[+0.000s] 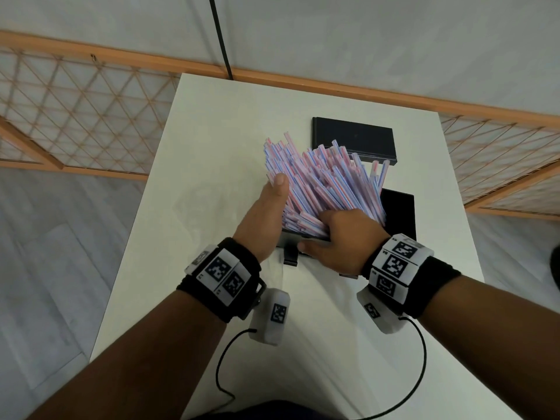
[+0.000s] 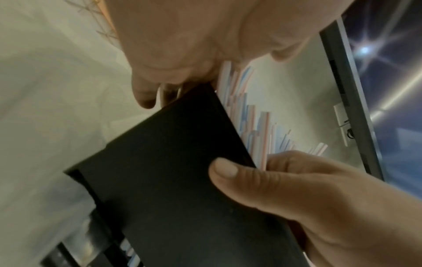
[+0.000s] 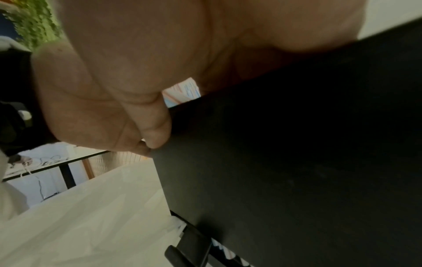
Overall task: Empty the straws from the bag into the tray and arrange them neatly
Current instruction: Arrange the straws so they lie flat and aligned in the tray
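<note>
A thick bundle of pink, blue and white striped straws (image 1: 327, 180) stands leaning away from me in a black tray (image 1: 290, 241) on the white table (image 1: 218, 131). My left hand (image 1: 266, 213) lies flat against the bundle's left side, fingers straight. My right hand (image 1: 339, 237) grips the tray's near wall, its thumb on the outside and its fingers over the rim on the straw ends. In the left wrist view the black tray wall (image 2: 171, 171) fills the middle, with straws (image 2: 248, 117) behind it. The right wrist view shows the tray wall (image 3: 297, 162) under the thumb.
A flat black lid (image 1: 354, 139) lies at the back of the table behind the straws. A black panel (image 1: 400, 213) shows to the right of the bundle. A wooden lattice screen (image 1: 75, 110) runs behind the table, with floor on both sides.
</note>
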Tool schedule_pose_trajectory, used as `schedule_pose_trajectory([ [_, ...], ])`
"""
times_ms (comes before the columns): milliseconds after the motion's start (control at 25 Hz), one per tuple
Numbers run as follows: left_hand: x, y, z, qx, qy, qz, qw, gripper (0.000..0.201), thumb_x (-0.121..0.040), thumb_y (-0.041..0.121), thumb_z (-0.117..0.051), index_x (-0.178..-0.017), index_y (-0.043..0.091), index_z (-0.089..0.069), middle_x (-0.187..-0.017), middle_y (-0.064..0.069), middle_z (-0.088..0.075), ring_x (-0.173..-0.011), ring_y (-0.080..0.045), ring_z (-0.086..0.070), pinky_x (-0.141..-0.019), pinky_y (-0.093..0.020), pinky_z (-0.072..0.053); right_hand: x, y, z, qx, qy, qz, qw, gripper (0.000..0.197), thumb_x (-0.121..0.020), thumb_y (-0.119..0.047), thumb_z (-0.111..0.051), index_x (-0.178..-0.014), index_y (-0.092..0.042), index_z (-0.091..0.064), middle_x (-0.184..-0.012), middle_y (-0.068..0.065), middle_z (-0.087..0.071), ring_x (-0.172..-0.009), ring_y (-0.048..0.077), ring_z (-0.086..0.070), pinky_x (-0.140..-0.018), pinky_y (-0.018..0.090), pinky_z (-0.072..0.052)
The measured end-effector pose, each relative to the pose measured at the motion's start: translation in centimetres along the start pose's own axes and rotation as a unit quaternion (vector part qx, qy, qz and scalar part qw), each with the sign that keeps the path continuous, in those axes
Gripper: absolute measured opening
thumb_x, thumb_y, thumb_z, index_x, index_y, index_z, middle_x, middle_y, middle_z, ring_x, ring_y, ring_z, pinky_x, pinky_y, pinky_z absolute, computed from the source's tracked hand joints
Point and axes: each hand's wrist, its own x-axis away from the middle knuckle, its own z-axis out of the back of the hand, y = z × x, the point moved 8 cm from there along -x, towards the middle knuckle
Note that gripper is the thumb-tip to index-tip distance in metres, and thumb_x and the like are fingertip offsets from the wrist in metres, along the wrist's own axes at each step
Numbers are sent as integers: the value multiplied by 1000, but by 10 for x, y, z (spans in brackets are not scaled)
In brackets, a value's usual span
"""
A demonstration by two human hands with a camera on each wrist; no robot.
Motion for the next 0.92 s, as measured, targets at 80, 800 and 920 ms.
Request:
schedule_pose_trajectory([
  [80,-1,-1,-2,59,4,-11,998,108,-67,95,-39,-150,25,-39,-146,7,-53,-135,-11,-49,-119,-43,-32,-2,-1,-1,-12,-2,7,1000,45,-77,-71,-57,-73,-28,-45,-67,-9,-50,-69,19,-52,-63,29,-44],
  [800,4,1,11,107,159,18,981,50,-100,53,-38,-117,17,-67,-116,1,-70,-109,-17,-65,-103,-36,-48,-9,-8,2,-126,-69,-18,989,47,-73,-67,-69,-99,-28,-67,-91,-6,-69,-85,15,-65,-78,29,-53],
  [920,5,3,13,16,153,-5,988,51,-101,53,-38,-119,11,-61,-105,5,-68,-97,-6,-64,-89,-21,-49,-8,-4,6,-92,-19,-16,995,62,-64,-77,-65,-102,-29,-60,-92,-8,-66,-85,15,-63,-78,30,-52],
])
